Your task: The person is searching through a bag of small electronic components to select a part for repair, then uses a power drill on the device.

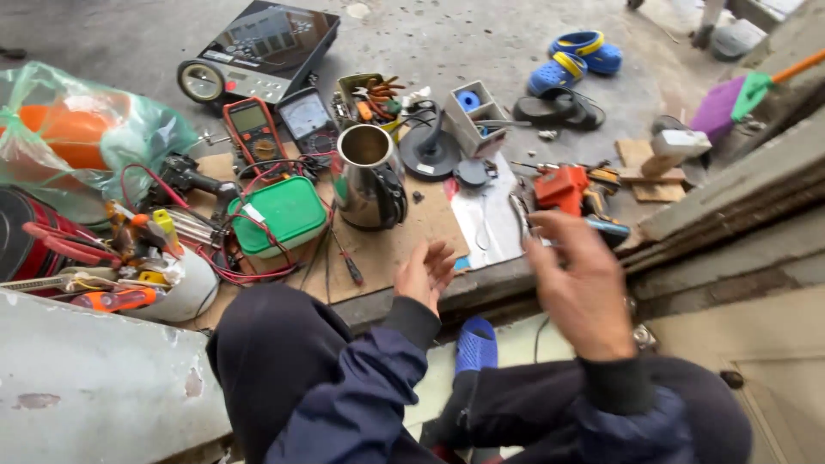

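My left hand point(423, 275) hovers palm-up over the edge of a brown cardboard sheet point(387, 245), fingers loosely curled and holding nothing. My right hand point(580, 283) is raised and blurred, fingers spread, nothing in it; it is nearest a red power tool point(560, 189). A stainless steel electric kettle point(369, 176) with its lid off stands on the cardboard ahead of my left hand. A screwdriver point(348, 262) lies beside it. A green plastic box point(279, 215) sits to the kettle's left.
Two multimeters point(256, 131) with red leads, a black induction cooker point(262, 47), a kettle base point(430, 150), a tool tray point(369, 94), a grey box point(477, 112), blue sandals point(576, 58) and a green bag point(77, 129) crowd the floor. A concrete step point(730, 206) runs at right.
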